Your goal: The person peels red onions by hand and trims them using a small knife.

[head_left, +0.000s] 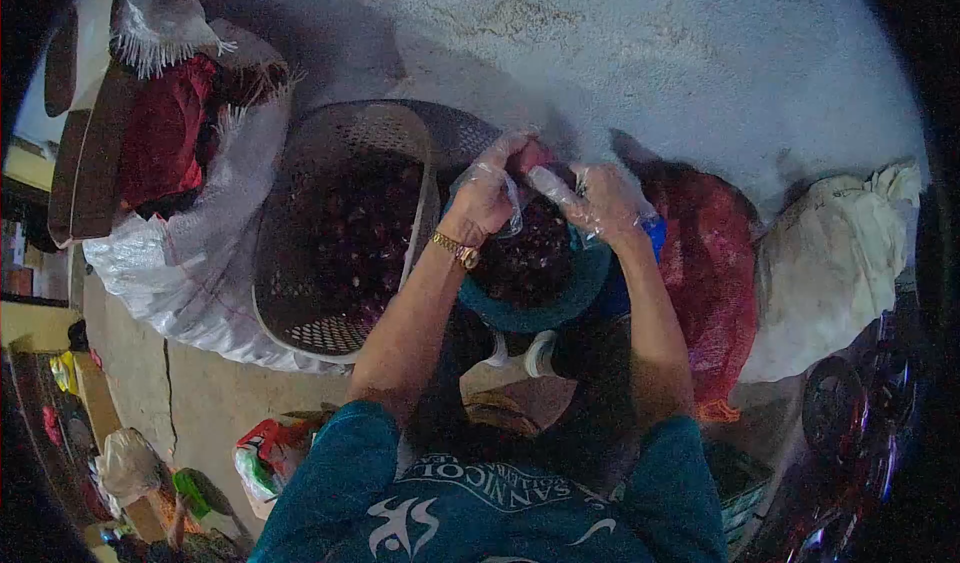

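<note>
My left hand (490,188), in a clear plastic glove and with a gold watch at the wrist, is closed around a reddish round bulb that looks like a red onion (534,155). Close to its right side is my right hand (605,201), also in clear plastic, its fingers bent together. Whatever those fingers grip is too small or hidden to make out. Below both hands stands a blue-green basin (530,315) with dark purple-red bulbs (525,263) in it.
Left of the basin is a large plastic basket (265,298) holding many dark bulbs. A white woven sack (180,273) leans beyond it. To the right stand a red mesh sack (710,273) and a pale sack (830,273). The rough wall (650,53) lies ahead.
</note>
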Action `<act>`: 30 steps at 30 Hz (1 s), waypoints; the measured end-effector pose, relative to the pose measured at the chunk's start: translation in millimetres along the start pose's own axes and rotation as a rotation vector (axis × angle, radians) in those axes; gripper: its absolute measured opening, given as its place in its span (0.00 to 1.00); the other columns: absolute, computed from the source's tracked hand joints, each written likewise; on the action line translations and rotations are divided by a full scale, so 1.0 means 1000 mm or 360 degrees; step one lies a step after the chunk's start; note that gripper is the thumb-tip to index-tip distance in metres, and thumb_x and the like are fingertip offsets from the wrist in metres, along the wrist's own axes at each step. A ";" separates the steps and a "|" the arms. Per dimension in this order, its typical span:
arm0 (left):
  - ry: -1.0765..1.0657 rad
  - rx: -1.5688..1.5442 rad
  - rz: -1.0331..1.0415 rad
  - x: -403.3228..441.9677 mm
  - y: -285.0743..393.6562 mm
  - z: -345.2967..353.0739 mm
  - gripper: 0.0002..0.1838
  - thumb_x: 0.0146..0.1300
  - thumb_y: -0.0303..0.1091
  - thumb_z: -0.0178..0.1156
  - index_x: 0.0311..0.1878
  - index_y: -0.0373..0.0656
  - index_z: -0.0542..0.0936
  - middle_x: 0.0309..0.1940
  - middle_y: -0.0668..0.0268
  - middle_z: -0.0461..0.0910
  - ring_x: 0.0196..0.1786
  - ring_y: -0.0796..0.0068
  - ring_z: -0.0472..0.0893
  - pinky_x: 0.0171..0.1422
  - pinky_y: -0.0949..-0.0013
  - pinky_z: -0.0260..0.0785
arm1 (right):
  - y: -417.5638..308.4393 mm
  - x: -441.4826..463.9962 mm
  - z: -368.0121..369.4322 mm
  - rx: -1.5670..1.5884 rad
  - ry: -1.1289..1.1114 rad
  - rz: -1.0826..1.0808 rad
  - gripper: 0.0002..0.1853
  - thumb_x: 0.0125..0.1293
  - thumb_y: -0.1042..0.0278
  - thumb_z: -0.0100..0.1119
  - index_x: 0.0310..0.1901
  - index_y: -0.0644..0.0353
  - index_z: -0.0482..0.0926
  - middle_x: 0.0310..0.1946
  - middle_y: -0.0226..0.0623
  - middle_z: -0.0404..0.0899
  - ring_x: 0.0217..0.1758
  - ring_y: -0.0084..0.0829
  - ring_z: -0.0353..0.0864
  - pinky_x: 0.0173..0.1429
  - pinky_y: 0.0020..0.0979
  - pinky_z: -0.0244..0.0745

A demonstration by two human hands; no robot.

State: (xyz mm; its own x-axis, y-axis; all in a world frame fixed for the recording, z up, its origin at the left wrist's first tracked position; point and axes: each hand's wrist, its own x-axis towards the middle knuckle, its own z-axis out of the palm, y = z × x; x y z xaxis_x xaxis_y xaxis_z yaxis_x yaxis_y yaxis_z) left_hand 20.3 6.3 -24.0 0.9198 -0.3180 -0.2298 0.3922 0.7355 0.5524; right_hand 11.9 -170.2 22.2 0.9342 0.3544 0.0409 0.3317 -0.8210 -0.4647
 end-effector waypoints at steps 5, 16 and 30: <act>0.0070 0.0071 0.0012 0.002 0.003 0.003 0.17 0.66 0.44 0.56 0.49 0.41 0.76 0.40 0.67 0.78 0.47 0.70 0.77 0.57 0.65 0.70 | 0.010 0.002 0.009 -0.0087 -0.0119 -0.0117 0.36 0.56 0.31 0.53 0.35 0.66 0.82 0.26 0.56 0.79 0.35 0.54 0.81 0.40 0.47 0.73; 0.0170 0.0176 -0.0006 -0.009 0.009 0.020 0.27 0.66 0.57 0.49 0.52 0.41 0.73 0.45 0.62 0.77 0.49 0.67 0.77 0.56 0.59 0.71 | -0.001 -0.005 -0.002 -0.0060 0.0279 -0.0152 0.36 0.46 0.32 0.65 0.36 0.66 0.81 0.23 0.51 0.79 0.32 0.51 0.80 0.42 0.43 0.73; 0.0119 0.0362 -0.0068 -0.005 0.003 0.015 0.29 0.64 0.62 0.49 0.51 0.44 0.75 0.44 0.67 0.79 0.45 0.73 0.77 0.51 0.65 0.71 | 0.021 -0.001 0.016 -0.0220 0.0434 -0.0109 0.36 0.48 0.35 0.64 0.47 0.61 0.80 0.36 0.48 0.82 0.41 0.48 0.81 0.49 0.45 0.73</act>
State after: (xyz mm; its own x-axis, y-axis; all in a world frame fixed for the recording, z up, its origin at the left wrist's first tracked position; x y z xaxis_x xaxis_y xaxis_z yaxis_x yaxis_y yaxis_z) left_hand 16.8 1.0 -9.5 0.9036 -0.2948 -0.3107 0.4271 0.5661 0.7050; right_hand 15.7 -180.6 -1.2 0.9035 0.2935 0.3123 0.3926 -0.8589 -0.3288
